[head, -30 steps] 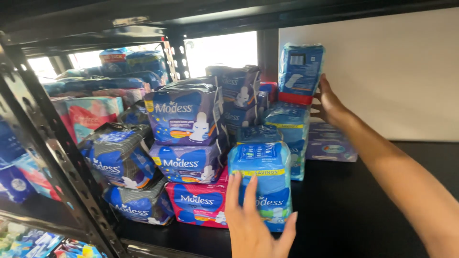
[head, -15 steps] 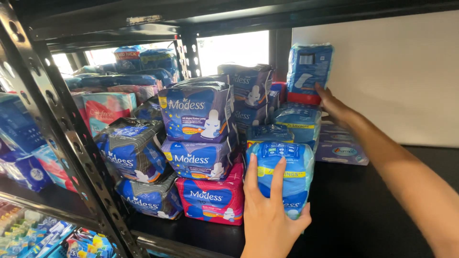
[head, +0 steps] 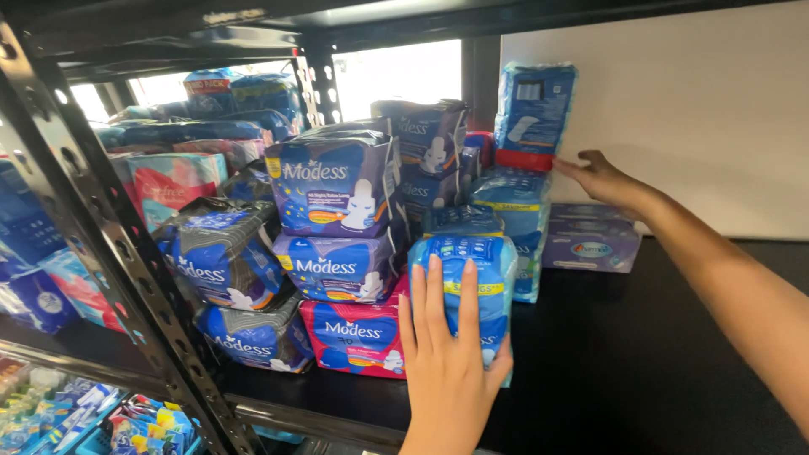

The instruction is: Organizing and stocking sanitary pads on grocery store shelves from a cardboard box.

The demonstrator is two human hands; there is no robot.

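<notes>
My left hand [head: 451, 350] lies flat, fingers spread, against the front of a light blue pad pack [head: 484, 270] standing at the front of the black shelf [head: 657, 362]. My right hand [head: 602, 179] reaches to the back, fingertips touching the red bottom edge of a tall blue pack [head: 535, 105] that stands on top of a stack. Just below my right hand lies a flat purple pack [head: 590, 240]. Left of my left hand are stacked dark blue packs [head: 337, 190] and a pink pack [head: 354, 333].
A black perforated metal upright [head: 109, 244] crosses the left foreground. More blue and pink packs fill the shelf behind it and at the back. A white wall panel [head: 691, 109] closes the right rear. A lower shelf at bottom left holds small colourful packets [head: 126, 421].
The view has shifted so the shelf contents sit further right and closer. My left hand stays pressed on the light blue pack; my right hand stays at the tall blue pack's base.
</notes>
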